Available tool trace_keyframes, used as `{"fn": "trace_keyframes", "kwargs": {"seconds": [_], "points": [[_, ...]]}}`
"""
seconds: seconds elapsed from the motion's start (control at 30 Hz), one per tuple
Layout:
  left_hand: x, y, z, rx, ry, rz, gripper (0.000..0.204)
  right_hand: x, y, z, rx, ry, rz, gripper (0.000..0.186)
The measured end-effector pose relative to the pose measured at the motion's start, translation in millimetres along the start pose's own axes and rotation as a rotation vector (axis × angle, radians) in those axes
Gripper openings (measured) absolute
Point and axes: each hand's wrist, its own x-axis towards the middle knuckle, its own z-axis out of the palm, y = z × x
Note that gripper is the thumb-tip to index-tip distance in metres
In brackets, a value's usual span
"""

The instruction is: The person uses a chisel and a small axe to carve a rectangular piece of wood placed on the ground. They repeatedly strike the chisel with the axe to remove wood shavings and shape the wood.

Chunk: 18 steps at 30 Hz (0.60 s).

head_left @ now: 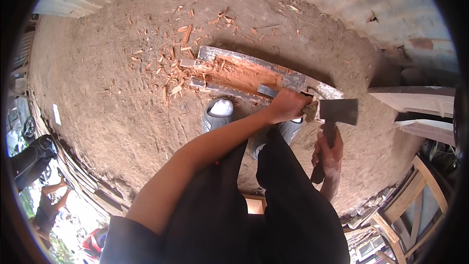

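Observation:
A long wooden piece [244,59] with a reddish hollow cut into it lies on the ground in front of my feet. My left hand [288,105] is closed round a chisel, whose flat metal blade [267,91] points left into the hollow. The chisel's pale, frayed-looking handle end [310,111] sticks out on the right of that hand. My right hand [330,152] grips a hatchet [340,111] by its dark handle. Its broad metal head is beside the chisel's handle end; whether they touch, I cannot tell.
Reddish wood chips [186,35] are scattered on the dirt left of the workpiece. Corrugated metal sheets [361,5] border the far side. Boards [413,101] lie at the right, with a wooden frame [415,205] nearer. At the far left are other people [46,210].

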Motion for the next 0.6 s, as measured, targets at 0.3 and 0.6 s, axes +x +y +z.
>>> {"fn": "trace_keyframes", "kwargs": {"seconds": [0.3, 0.6], "points": [[12, -10, -17, 0.037, -0.049, -0.061, 0.029, -1, 6, 1, 0.047, 0.007, -0.018, 0.029], [2, -17, -20, 0.082, -0.092, -0.009, 0.026, 4, 20, -2, -0.032, -0.022, 0.0, 0.022]]}}
